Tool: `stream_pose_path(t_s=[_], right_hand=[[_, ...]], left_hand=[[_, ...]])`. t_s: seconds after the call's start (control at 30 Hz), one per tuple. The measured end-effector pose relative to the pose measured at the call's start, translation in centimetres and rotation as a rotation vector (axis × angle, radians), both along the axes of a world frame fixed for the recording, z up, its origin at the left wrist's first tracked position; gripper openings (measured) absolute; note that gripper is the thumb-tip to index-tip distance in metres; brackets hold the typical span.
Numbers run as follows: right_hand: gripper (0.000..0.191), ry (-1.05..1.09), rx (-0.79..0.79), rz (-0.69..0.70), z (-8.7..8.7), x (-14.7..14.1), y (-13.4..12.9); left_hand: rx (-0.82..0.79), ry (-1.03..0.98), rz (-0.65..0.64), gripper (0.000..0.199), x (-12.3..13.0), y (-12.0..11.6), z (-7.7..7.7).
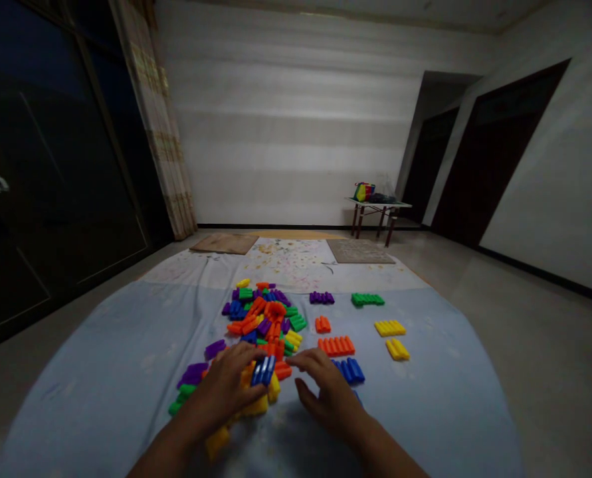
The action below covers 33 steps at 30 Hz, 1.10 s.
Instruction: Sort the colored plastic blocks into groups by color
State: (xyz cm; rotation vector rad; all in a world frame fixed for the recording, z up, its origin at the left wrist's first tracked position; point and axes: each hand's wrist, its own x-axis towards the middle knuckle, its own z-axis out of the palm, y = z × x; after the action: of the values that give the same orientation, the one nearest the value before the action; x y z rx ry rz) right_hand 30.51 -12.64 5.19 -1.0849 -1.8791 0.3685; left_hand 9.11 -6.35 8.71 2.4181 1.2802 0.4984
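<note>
My left hand (230,382) holds a ribbed blue piece (263,370) between thumb and fingers, at the near edge of a mixed pile. My right hand (325,390) is just right of it, fingers apart and curved, with nothing between them. The pile has orange pieces (274,312), purple pieces (193,375), green pieces (298,322) and yellow pieces (292,340). Beyond my right hand lie a blue row (351,370), partly hidden by it, and a long orange row (336,346).
Farther right lie a small orange piece (322,324), a purple row (321,298), a green row (368,299) and two yellow rows (390,327). Two boards (224,243) rest at the far edge of the cloth-covered table (101,358). A side table (400,204) stands behind.
</note>
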Motion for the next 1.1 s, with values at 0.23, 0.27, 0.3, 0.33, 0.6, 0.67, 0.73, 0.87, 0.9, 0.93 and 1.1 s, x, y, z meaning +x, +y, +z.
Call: stream_pose_path(t_s=[0.23,0.27,0.3,0.33,0.6,0.67,0.73,0.87,0.9,0.93,1.1], right_hand=[[0.04,-0.137,0.079,-0.077,-0.5,-0.1,0.4],[0.036,-0.119,0.09,-0.088,-0.5,0.3,0.6],[0.032,-0.089,0.1,-0.107,-0.5,0.9,0.7],[0.028,-0.056,0.103,-0.136,-0.4,1.7,0.9],[0.02,-0.066,-0.018,-0.601,0.5,10.2,1.3],[0.021,-0.159,-0.105,-0.645,0.0,11.5,1.1],[0.02,-0.259,-0.205,-0.679,-0.7,12.3,0.9],[0.021,-0.409,-0.444,-0.688,-1.6,13.2,0.6],[0.022,-0.426,-0.499,-0.656,-1.6,13.4,0.5],[0.025,-0.432,-0.544,-0.614,-1.5,13.6,0.3],[0.039,-0.399,-0.538,-0.467,0.1,14.4,-0.4]], left_hand=[[0.05,0.029,-0.158,0.052,3.3,-0.1,-1.2],[0.059,0.021,-0.161,0.053,3.2,0.2,-1.3],[0.074,0.007,-0.151,0.052,3.0,0.5,-1.3],[0.096,-0.015,-0.126,0.052,2.6,0.9,-1.2],[0.316,-0.234,0.339,0.043,-3.6,4.6,-1.7],[0.33,-0.227,0.461,0.041,-5.1,5.1,-2.6],[0.313,-0.222,0.544,0.041,-6.2,5.6,-3.6],[0.262,-0.23,0.6,0.043,-7.2,6.3,-5.2],[0.254,-0.231,0.608,0.043,-7.2,6.3,-5.3],[0.247,-0.232,0.617,0.044,-7.3,6.3,-5.4],[0.209,-0.262,0.654,0.043,-7.3,5.8,-5.1]])
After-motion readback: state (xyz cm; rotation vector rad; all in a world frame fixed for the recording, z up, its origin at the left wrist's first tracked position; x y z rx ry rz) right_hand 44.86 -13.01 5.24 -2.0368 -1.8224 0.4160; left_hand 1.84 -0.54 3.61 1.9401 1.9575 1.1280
